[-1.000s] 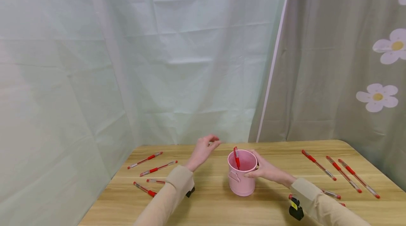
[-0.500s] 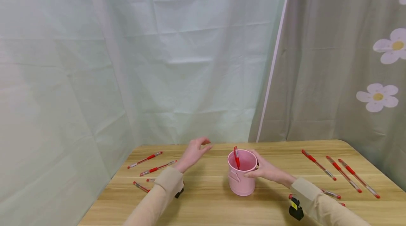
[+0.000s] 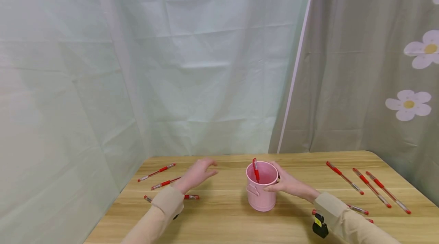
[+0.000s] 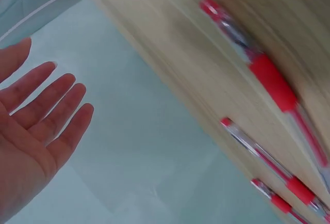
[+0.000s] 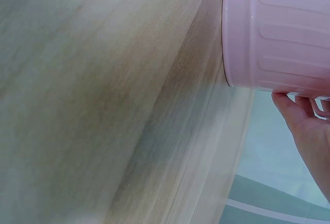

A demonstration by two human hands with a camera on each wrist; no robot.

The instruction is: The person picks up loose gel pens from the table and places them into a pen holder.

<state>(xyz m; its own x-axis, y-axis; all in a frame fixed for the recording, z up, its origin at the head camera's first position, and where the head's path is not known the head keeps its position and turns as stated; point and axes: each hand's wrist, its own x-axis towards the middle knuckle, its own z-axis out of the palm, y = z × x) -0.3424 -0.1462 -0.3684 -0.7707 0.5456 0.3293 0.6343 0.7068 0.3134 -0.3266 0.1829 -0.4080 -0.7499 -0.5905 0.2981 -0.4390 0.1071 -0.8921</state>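
Pink ribbed bucket [image 3: 261,200], red pen [image 3: 256,171] inside, right hand [image 3: 290,184] gripping side. Left hand [image 3: 197,174] apart, fingers extended, nearer desk's left edge [image 3: 122,200].

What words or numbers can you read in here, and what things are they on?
There are none that can be read.
Yellow patch on the small black box: too small to read.
Clear pens with red grips: any print is too small or blurred.
Pink ribbed bucket: no writing on the sides that show.
White-flowered grey curtain: just flowers, no letters.
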